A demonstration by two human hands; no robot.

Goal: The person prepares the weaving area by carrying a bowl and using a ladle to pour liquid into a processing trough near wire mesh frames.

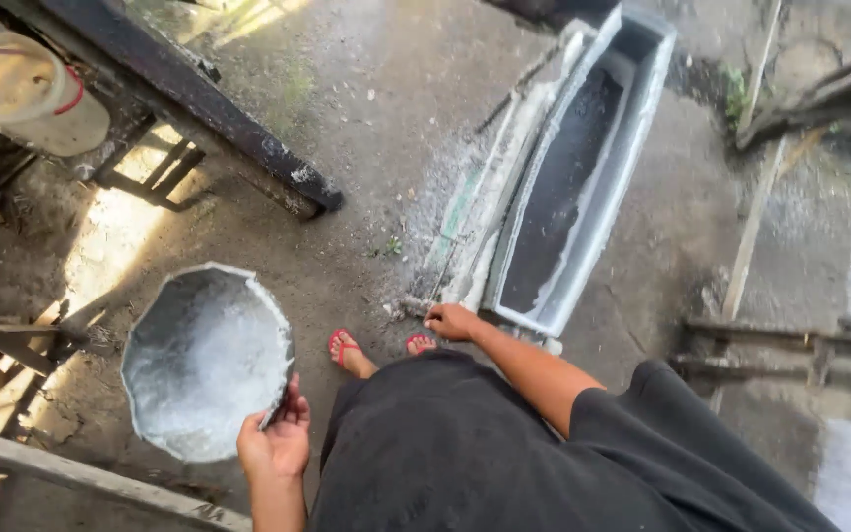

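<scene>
Metal basin (pixel 207 360): round, faceted rim, grey, inside coated with whitish residue; held low over the dirt floor (pixel 347 266), at the person's left. Left hand (pixel 276 441): fingers closed on the basin's near rim. Right hand (pixel 451 321): reaching down, fingers curled at the near end of the trough; whether it grips anything cannot be told. Long rectangular trough (pixel 583 167): grey walls, dark contents, pale crust along the edges. Red sandals (pixel 344 347) just beside. Pale bucket (pixel 27 89), upper left, near a dark beam (pixel 199 108).
</scene>
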